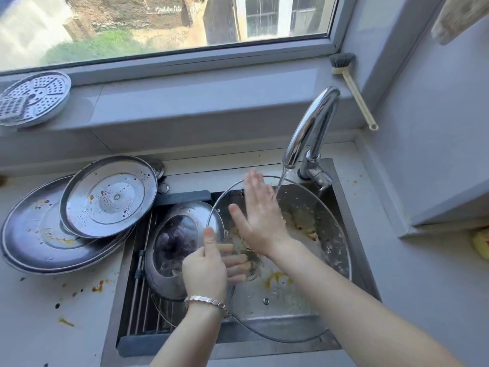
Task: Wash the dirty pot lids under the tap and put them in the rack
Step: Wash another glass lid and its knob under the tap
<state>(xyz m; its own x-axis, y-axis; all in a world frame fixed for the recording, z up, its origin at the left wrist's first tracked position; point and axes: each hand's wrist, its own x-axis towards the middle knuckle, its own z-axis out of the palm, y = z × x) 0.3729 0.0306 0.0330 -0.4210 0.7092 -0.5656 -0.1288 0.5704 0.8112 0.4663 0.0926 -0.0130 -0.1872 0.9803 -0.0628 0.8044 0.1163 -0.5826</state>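
The left hand (205, 266) pinches the left rim of the large round glass pot lid (291, 300), thumb in front, fingers behind; the lid stands tilted in the steel sink (264, 352); above that grip the right hand (258, 215) lies flat on the glass, fingers straight, beside the curved chrome tap's (309, 128) stream; left of the grip, a domed steel lid (172, 242) rests on the wire rack (137, 308).

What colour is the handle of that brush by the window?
Cream; the brush handle shows best in the head view.
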